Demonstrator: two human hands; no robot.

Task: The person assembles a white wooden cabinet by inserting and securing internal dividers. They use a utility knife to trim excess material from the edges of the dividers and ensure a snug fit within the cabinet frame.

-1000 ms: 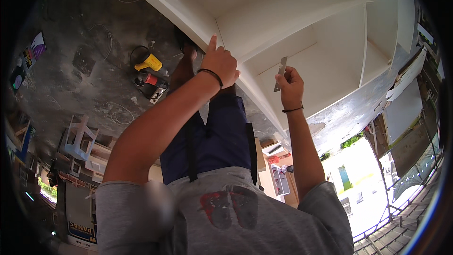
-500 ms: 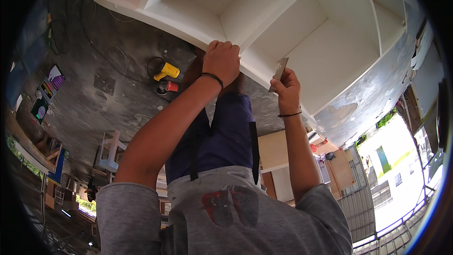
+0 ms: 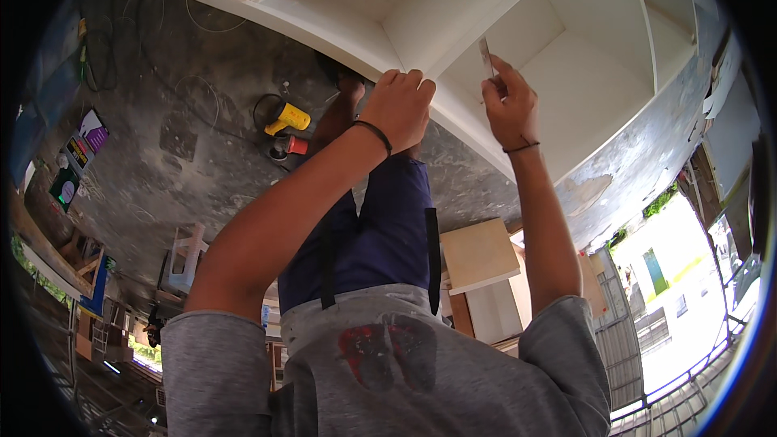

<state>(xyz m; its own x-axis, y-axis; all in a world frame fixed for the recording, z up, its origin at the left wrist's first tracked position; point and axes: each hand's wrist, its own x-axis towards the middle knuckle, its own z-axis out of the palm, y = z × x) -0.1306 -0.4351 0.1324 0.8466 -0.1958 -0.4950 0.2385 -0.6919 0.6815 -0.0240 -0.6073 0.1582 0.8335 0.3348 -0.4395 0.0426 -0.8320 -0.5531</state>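
Note:
A white shelf unit (image 3: 324, 31) with open compartments lies across the far side in front of me. My left hand (image 3: 396, 112) is closed over its near edge, at the joint of a divider, with the fingertips hidden. Between the thumb and fingers of my right hand (image 3: 511, 105) is a flat metal scraper (image 3: 486, 57), held nearly upright and seen almost edge-on. It is over the opening of the right compartment (image 3: 591, 73). Whether the blade touches the white surface, I cannot tell.
On the stained concrete floor (image 3: 227, 186) to the left lie a yellow power tool (image 3: 289, 118) and a red-and-black tool (image 3: 290, 146), with cables near them. A pale plastic stool (image 3: 188, 255) stands further back. Light wooden panels (image 3: 479, 255) are behind my right arm.
My right hand has moved farther away with the scraper, which has turned from showing its flat face to nearly edge-on. My left hand has shifted slightly right.

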